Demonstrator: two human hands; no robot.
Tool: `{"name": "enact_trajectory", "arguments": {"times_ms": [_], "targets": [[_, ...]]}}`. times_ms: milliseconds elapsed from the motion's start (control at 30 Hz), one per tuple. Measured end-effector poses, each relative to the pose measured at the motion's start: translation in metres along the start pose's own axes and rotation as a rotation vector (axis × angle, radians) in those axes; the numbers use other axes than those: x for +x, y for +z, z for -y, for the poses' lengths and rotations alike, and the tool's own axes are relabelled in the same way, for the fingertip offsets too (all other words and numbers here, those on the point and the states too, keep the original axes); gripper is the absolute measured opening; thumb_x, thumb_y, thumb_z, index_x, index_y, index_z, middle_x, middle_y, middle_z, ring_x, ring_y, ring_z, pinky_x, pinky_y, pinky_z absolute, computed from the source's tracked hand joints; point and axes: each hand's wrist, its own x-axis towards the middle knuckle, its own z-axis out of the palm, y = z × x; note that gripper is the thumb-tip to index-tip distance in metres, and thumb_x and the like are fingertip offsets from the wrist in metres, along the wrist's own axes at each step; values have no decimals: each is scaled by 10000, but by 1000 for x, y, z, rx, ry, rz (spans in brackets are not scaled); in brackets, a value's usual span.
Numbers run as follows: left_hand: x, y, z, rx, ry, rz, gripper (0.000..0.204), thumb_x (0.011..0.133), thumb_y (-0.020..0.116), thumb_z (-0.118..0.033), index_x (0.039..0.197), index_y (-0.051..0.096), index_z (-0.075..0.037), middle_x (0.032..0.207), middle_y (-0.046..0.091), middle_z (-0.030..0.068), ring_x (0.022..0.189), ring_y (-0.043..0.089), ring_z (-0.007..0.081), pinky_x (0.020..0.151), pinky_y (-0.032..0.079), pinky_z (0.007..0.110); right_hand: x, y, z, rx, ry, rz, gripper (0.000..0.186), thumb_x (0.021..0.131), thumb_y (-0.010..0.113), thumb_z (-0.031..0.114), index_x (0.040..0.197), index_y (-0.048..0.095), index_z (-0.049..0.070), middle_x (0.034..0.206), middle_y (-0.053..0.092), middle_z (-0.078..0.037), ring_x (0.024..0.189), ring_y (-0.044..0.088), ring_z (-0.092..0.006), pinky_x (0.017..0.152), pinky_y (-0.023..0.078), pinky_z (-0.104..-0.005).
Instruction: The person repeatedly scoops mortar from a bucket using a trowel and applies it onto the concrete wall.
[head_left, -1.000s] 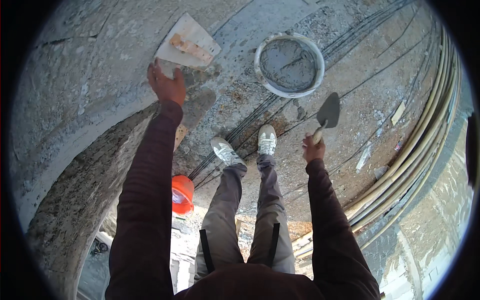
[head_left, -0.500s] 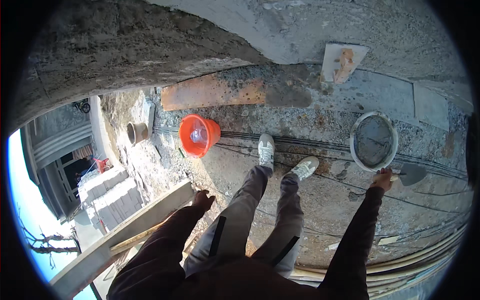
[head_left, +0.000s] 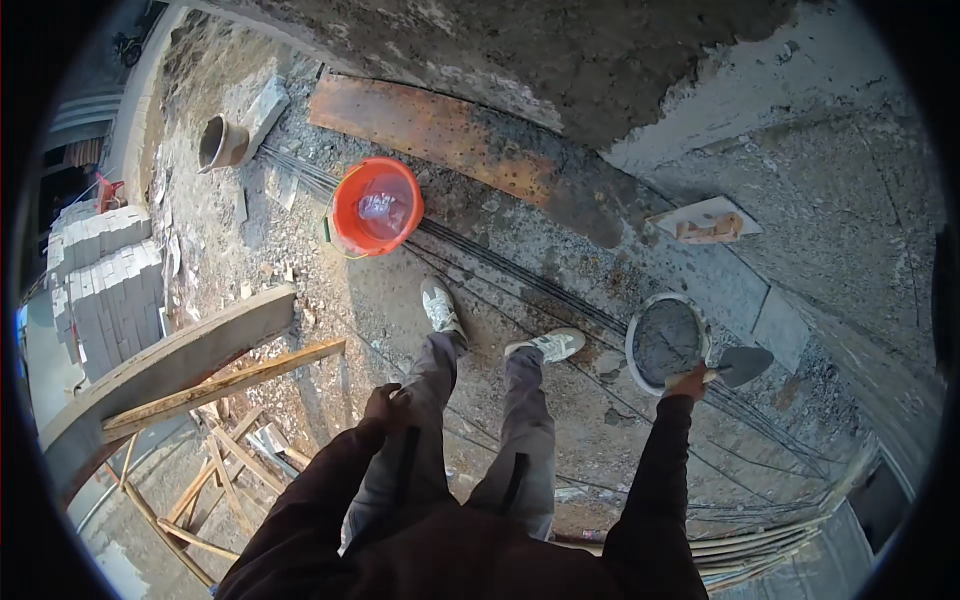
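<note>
My right hand point(head_left: 686, 380) is closed round the handle of a trowel point(head_left: 747, 367). Its grey blade points to the right, beyond the rim of a round bucket point(head_left: 632, 352). Wet grey mortar point(head_left: 668, 340) fills much of that bucket, and my hand overlaps its near right rim. My left hand point(head_left: 386, 404) hangs in front of my left thigh with loosely bent fingers and nothing visible in it. Farther off on the left, an orange bucket point(head_left: 407, 205) stands with something clear and shiny inside.
Black cables point(head_left: 520, 275) cross the ground beneath both buckets. A hawk board point(head_left: 708, 218) leans by the partly plastered wall point(head_left: 790, 160). A rusty sheet point(head_left: 430, 125) lies along the wall foot. At left are stacked blocks point(head_left: 105, 285), a concrete beam point(head_left: 190, 345) and timber point(head_left: 230, 385).
My view has swung, so the surroundings appear turned clockwise. My right hand has brought the trowel closer to the mortar bucket. My left hand now appears over my left thigh.
</note>
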Motion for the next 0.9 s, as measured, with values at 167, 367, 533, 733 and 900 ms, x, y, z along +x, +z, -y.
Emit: {"name": "enact_trajectory", "arguments": {"times_ms": [167, 367, 533, 733, 900], "targets": [[30, -22, 55, 111, 26, -10, 626, 943, 717, -406, 1321, 643, 87, 1277, 682, 324, 1223, 670, 408, 1049, 527, 428, -71, 32, 13, -177, 136, 343, 387, 952, 673, 489, 1152, 636, 160, 855, 466, 5, 784, 494, -193, 737, 453, -414], [44, -59, 58, 113, 68, -19, 589, 963, 695, -400, 1285, 655, 92, 1281, 677, 313, 1244, 653, 392, 1080, 501, 425, -233, 96, -6, -128, 325, 487, 272, 893, 779, 363, 1065, 624, 220, 867, 537, 50, 809, 544, -158, 733, 453, -404], [57, -65, 58, 52, 85, -39, 585, 958, 696, -404, 1287, 660, 79, 1310, 664, 307, 1269, 627, 407, 1105, 477, 438, -308, 162, -45, -160, 233, 668, 280, 898, 788, 276, 1055, 617, 120, 860, 571, 9, 733, 562, -142, 658, 494, -374], [67, -83, 70, -75, 33, -38, 566, 960, 687, -403, 1285, 669, 60, 1319, 657, 292, 1281, 608, 412, 1109, 468, 440, -376, 222, -102, -286, 67, 848, 301, 886, 804, 293, 1003, 628, 79, 876, 611, -16, 705, 574, -122, 625, 479, -366], [86, -76, 84, -190, 44, 1, 538, 954, 705, -386, 1278, 678, 42, 1290, 669, 279, 1251, 622, 405, 1094, 476, 444, -392, 274, -171, -464, -279, 871, 396, 870, 801, 306, 1094, 677, 4, 899, 694, -56, 814, 645, -205, 759, 519, -402]]}}
